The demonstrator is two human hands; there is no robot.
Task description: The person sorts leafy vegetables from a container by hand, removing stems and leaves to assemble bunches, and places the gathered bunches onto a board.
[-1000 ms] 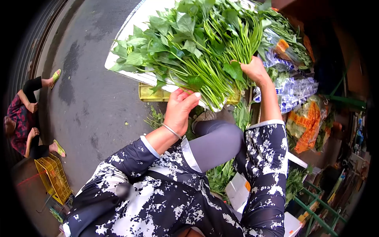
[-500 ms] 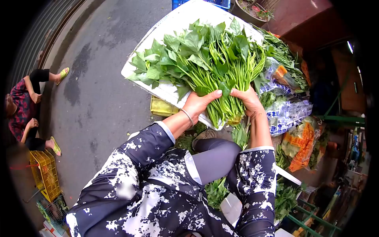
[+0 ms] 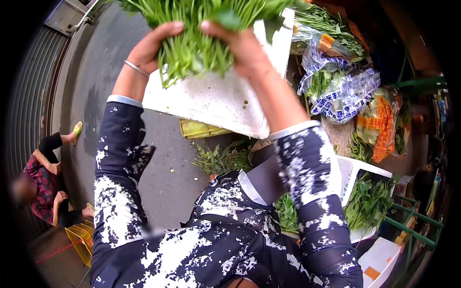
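- Greens [image 3: 194, 55]: one thick bunch, bright green, slim stems packed side by side, their paler, uneven ends pointing toward the wearer and a little blurred. The top edge of the view cuts off the far part. One broad leaf, blurred, shows near the right thumb.
- Place: the bunch is up in both hands over the white board [image 3: 206, 105]; whether it touches the board, I cannot tell.
- Left hand [image 3: 150, 47]: its grip holds the bunch's left side, thumb laid against the stems; a pale bangle [image 3: 137, 68] rings the wrist.
- Right hand [image 3: 244, 47]: its grip holds the other side, thumb on top, fingers mostly hidden; the hand is blurred.
- Surface: the board is flat, with a few small dark specks toward its near corner. A yellow crate [image 3: 203, 128] shows under its near edge.
- Ground: grey road [image 3: 163, 163] with darker patches; loose leaves [image 3: 222, 157] lie near the crate.
- Right side: a clear bag [image 3: 343, 96] with blue print, an orange bag [image 3: 379, 127] near it, a white box [image 3: 346, 174] of leafy stalks, a green frame [image 3: 414, 225].
- Left side: a seated person [image 3: 43, 185] near a ribbed shutter [image 3: 36, 72], beside a second crate [image 3: 80, 240], also yellow.
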